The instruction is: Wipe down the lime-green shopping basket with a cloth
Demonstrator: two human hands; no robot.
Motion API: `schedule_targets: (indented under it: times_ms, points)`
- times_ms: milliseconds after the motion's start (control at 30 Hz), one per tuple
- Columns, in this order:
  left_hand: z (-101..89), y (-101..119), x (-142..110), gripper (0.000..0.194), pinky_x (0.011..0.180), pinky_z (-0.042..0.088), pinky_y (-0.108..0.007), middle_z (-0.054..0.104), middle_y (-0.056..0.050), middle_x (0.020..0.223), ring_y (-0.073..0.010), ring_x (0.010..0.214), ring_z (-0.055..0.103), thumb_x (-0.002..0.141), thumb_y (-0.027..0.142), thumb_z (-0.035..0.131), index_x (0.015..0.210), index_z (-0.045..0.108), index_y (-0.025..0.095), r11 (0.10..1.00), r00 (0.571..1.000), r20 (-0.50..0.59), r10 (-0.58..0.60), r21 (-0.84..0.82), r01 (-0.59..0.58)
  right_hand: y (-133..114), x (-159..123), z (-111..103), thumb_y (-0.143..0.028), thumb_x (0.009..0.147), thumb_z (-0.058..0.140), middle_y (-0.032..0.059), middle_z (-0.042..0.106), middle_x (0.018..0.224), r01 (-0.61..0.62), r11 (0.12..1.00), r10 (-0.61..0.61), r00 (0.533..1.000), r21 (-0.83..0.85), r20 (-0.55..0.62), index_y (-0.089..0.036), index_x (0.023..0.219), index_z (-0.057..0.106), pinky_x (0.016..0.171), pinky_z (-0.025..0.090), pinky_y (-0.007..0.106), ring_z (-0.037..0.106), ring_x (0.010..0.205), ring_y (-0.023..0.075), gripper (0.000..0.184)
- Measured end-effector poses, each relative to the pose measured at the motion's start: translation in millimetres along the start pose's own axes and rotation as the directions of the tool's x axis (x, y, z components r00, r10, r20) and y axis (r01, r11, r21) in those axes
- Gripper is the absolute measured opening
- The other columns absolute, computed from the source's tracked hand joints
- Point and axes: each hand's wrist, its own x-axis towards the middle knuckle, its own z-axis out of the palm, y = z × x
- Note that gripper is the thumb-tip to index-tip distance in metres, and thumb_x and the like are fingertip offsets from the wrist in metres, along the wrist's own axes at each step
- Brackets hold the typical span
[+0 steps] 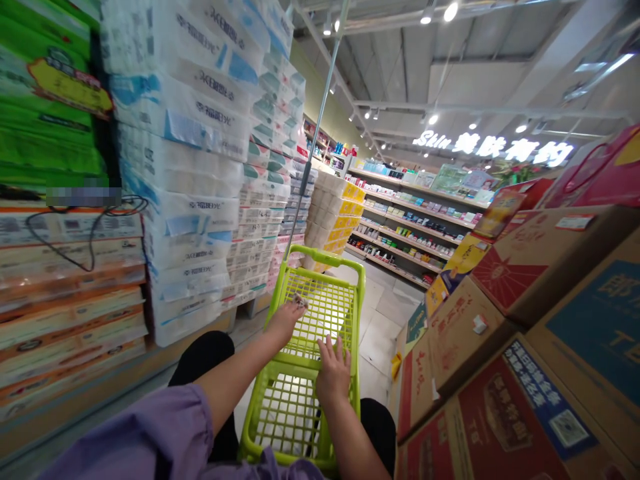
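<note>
The left hand [283, 327] is reaching over the lattice of the green basket [253, 421], fingertips meeting a small mottled item [300, 301]; I cannot tell whether they are gripping it. The right hand [334, 377] is lying open over the basket's crossbar, fingers spread. The basket is standing on the pale tiled floor [380, 330] between black-clad knees [205, 353], its handle [327, 254] facing away. A purple sleeve [145, 433] is covering the upper left arm. A metal pole [305, 179] is rising by the basket's far left corner. Leftward, wrapped white packs [195, 167] are towering; rightward, printed cartons [500, 420] are standing piled. Beyond, stocked shelves [415, 217] are stretching beneath a glowing sign [515, 148].
</note>
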Motion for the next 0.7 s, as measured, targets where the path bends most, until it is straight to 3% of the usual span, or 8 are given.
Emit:
schedule_targets:
  times_ms: [133,233,300,433,533,600,700]
  points:
    - [15.9,8.5,-39.3,0.063,0.109,0.035,-0.046,0.054,-0.011,0.135,-0.0235,0.129,0.046,0.073,-0.005,0.046,0.130,0.054,0.021,0.993,0.996,-0.002,0.092,-0.074,-0.092,-1.0,-0.4,-6.5,0.002,0.069,0.044,-0.0016,0.037,0.149,0.003,1.000,-0.003,0.999,0.020,0.043,-0.030,0.137,0.048,0.111,0.018,0.048,0.022,0.142,0.0285,0.075]
    - [15.8,5.1,-53.3,0.062,0.109,0.035,-0.046,0.055,-0.007,0.136,-0.0221,0.129,0.046,0.075,-0.003,0.044,0.130,0.054,0.024,0.977,0.987,-0.006,0.163,-0.136,-0.162,-0.8,-2.0,-7.9,0.001,0.069,0.045,-0.0010,0.035,0.150,0.010,1.000,-0.011,0.999,0.028,0.043,-0.030,0.137,0.047,0.111,0.017,0.048,0.021,0.142,0.0289,0.075]
    - [7.9,-2.4,-43.8,0.062,0.109,0.036,-0.043,0.054,-0.006,0.137,-0.0203,0.128,0.046,0.076,-0.003,0.042,0.130,0.053,0.024,0.974,0.986,-0.013,0.165,-0.158,-0.165,-0.6,-2.7,-7.2,0.002,0.069,0.045,-0.0012,0.035,0.150,0.015,0.999,-0.015,0.999,0.028,0.032,-0.030,0.137,0.047,0.111,0.018,0.048,0.021,0.142,0.0289,0.076]
    - [-13.7,-17.6,4.7,0.056,0.111,0.034,-0.040,0.052,-0.009,0.139,-0.0200,0.130,0.045,0.081,-0.001,0.039,0.132,0.051,0.017,0.991,0.995,-0.099,-0.009,-0.137,-0.004,-0.7,-1.9,-4.8,0.002,0.068,0.045,-0.0015,0.037,0.149,0.011,0.999,-0.012,1.000,0.039,0.008,-0.031,0.137,0.047,0.111,0.018,0.048,0.023,0.141,0.0286,0.077]
    - [-16.9,-19.4,26.7,0.054,0.111,0.034,-0.042,0.055,-0.011,0.135,-0.0217,0.127,0.047,0.078,-0.002,0.042,0.129,0.054,0.015,0.992,0.994,-0.083,-0.066,-0.117,0.056,-0.4,-0.5,-4.6,0.001,0.069,0.045,-0.0018,0.037,0.149,0.010,0.999,-0.011,1.000,0.039,0.011,-0.031,0.138,0.046,0.111,0.019,0.048,0.023,0.141,0.0287,0.076]
    - [-9.8,-14.7,22.6,0.056,0.110,0.035,-0.042,0.059,-0.009,0.131,-0.0221,0.125,0.049,0.074,-0.004,0.046,0.124,0.059,0.017,0.993,0.999,-0.043,-0.033,-0.113,0.028,0.1,-0.2,-5.4,0.000,0.070,0.046,-0.0015,0.037,0.149,0.009,0.999,-0.010,1.000,0.031,0.026,-0.031,0.138,0.046,0.111,0.019,0.049,0.024,0.141,0.0291,0.074]
    - [5.6,-2.6,-5.4,0.058,0.110,0.035,-0.043,0.059,-0.009,0.131,-0.0221,0.125,0.049,0.071,-0.005,0.047,0.123,0.060,0.019,0.991,0.997,-0.013,0.075,-0.112,-0.076,0.8,-0.7,-7.4,-0.001,0.071,0.046,-0.0007,0.036,0.149,0.017,1.000,-0.017,0.999,0.015,0.039,-0.031,0.138,0.046,0.110,0.019,0.049,0.023,0.141,0.0291,0.073]
